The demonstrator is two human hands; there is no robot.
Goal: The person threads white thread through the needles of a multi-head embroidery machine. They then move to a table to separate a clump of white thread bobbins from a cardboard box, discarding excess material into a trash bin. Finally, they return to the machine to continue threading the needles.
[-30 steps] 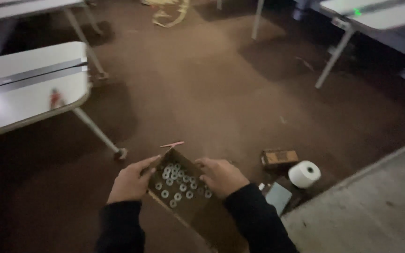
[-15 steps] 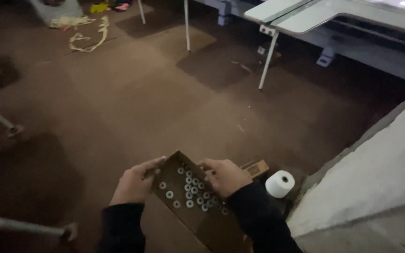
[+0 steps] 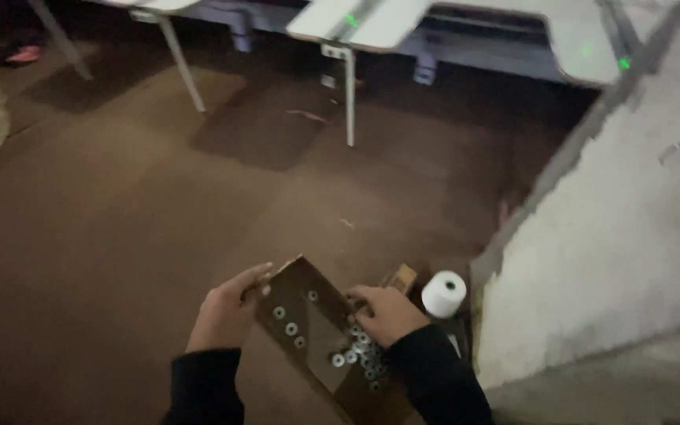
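Note:
I hold a shallow brown cardboard box [image 3: 311, 330] tilted in front of me, low in the head view. Several small round silver rings [image 3: 358, 352] lie inside it, most gathered toward its lower right. My left hand [image 3: 223, 313] grips the box's left edge. My right hand [image 3: 386, 311] grips the right side, its fingers reaching in over the rings. Both arms are in dark sleeves.
A white spool of thread [image 3: 443, 293] and a small brown box [image 3: 401, 278] lie on the brown floor just right of my right hand. A pale wall [image 3: 623, 236] rises on the right. White tables on legs [image 3: 371, 24] stand at the back.
The view has swung to the right, so the wall fills more of the frame. The box has tilted and the rings have slid toward its lower right. Both hands keep their hold.

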